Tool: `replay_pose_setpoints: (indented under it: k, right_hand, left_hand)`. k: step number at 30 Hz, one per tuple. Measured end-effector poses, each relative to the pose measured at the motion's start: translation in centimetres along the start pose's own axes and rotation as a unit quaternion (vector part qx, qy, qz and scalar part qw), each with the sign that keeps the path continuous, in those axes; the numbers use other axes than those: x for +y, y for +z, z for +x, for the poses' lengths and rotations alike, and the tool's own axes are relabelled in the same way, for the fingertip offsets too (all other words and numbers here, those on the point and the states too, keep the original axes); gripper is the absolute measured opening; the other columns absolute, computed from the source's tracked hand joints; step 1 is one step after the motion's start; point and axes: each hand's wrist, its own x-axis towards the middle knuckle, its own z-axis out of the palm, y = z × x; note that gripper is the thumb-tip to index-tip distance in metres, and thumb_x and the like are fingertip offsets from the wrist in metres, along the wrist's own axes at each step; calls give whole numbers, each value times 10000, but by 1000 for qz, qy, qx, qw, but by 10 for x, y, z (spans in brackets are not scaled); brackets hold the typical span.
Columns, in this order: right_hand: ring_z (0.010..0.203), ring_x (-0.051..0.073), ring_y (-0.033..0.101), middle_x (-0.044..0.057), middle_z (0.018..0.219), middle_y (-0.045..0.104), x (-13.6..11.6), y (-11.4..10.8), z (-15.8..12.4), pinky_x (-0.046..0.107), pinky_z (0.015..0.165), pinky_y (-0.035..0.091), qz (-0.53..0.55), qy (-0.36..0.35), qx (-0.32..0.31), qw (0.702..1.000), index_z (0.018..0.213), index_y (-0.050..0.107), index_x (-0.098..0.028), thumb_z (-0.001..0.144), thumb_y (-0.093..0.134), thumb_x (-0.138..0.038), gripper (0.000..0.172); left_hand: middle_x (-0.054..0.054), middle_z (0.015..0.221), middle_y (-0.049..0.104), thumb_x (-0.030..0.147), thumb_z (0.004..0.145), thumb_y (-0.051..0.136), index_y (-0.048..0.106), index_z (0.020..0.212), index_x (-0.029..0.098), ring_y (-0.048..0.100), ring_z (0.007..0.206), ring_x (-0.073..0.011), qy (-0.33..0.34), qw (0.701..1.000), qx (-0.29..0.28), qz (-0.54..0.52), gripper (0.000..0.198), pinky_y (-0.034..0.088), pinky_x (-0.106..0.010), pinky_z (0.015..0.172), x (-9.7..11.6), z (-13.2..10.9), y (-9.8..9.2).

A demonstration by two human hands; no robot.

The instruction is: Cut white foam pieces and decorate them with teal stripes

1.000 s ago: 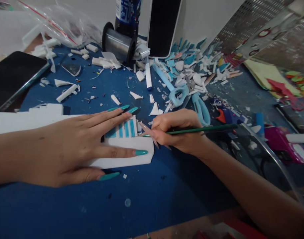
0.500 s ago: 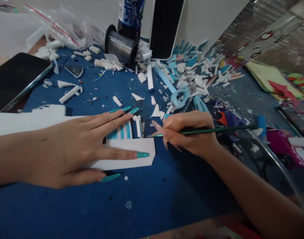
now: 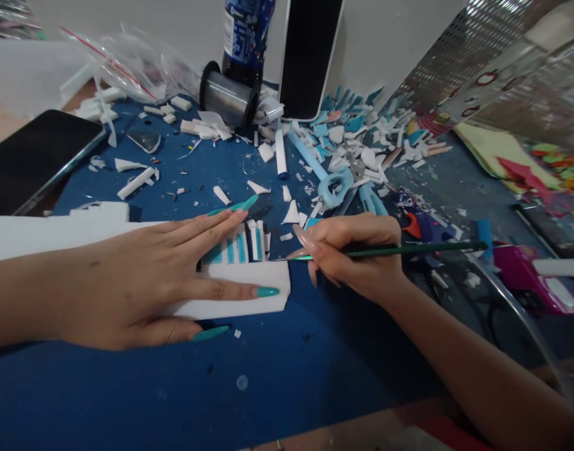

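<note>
My left hand [image 3: 146,282] lies flat, fingers spread and green-nailed, pressing on a long white foam-like piece [image 3: 272,275]. Its index finger rests near the piece's right end, and the thumb touches down below the front edge. Between the spread fingers show white strips with blue stripes [image 3: 240,246], standing in a row along the back edge of the white piece. My right hand [image 3: 357,247] is closed in a pen grip on a slim green-handled tool [image 3: 428,247]. The tool's thin, shiny tip points left, close to the rightmost strips; its exact shape is too small to make out.
A blue mat [image 3: 287,382] covers the work surface. White and blue scraps [image 3: 357,144] are heaped at the back, with light-blue-handled scissors [image 3: 336,186]. Behind stand a wire spool [image 3: 228,97], a dark bottle [image 3: 247,37] and a phone [image 3: 310,56]. Another phone [image 3: 37,163] lies left.
The view has shifted slightly. One of the left fingers has drawn closer to its neighbour, and the rightmost strips now lean a little differently. The right hand keeps its grip with the tip beside them.
</note>
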Motion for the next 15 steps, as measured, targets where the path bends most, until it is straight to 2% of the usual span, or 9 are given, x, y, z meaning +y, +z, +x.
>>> replay_pose_setpoints:
  k: [3, 6, 9, 12, 15]
  right_hand:
    - [397, 91, 517, -40, 445, 518, 1, 1, -2, 234, 426, 453, -9, -18, 34, 999, 506, 483, -202, 815, 587, -86, 346]
    - [410, 94, 520, -34, 465, 521, 5, 1, -5, 240, 433, 441, -38, -42, 119, 991, 520, 480, -198, 835, 589, -120, 343]
    - [410, 84, 499, -31, 489, 529, 7, 1, -7, 241, 450, 440, -103, -42, 197, 974, 529, 475, -190, 849, 596, -166, 342]
    - [433, 77, 493, -36, 506, 525, 6, 1, -8, 229, 456, 409, -198, -56, 218, 954, 567, 499, -184, 848, 600, -172, 299]
    - [443, 76, 487, -37, 518, 522, 2, 2, -9, 226, 445, 378, -248, -82, 231, 937, 594, 509, -183, 852, 598, -166, 273]
  left_hand:
    - [-39, 1595, -26, 467, 884, 515, 280, 1448, 425, 311, 1343, -475, 17, 999, -9, 31, 613, 430, -589, 995, 2, 1, -1]
    - [-100, 1584, -96, 472, 893, 500, 253, 1461, 401, 273, 1362, -472, 11, 997, -33, 65, 623, 476, -575, 939, 7, 1, -3]
    - [-93, 1591, -53, 472, 878, 536, 246, 1459, 404, 233, 1395, -433, -29, 996, -22, 85, 653, 440, -561, 992, 13, 2, -5]
    - [-98, 1594, 14, 441, 889, 533, 229, 1468, 388, 230, 1399, -427, -42, 992, -9, 116, 656, 378, -580, 1039, 14, 3, -14]
    - [-112, 1586, 82, 400, 922, 471, 184, 1483, 371, 260, 1388, -418, -93, 984, 23, 149, 631, 362, -594, 1040, 9, 6, -30]
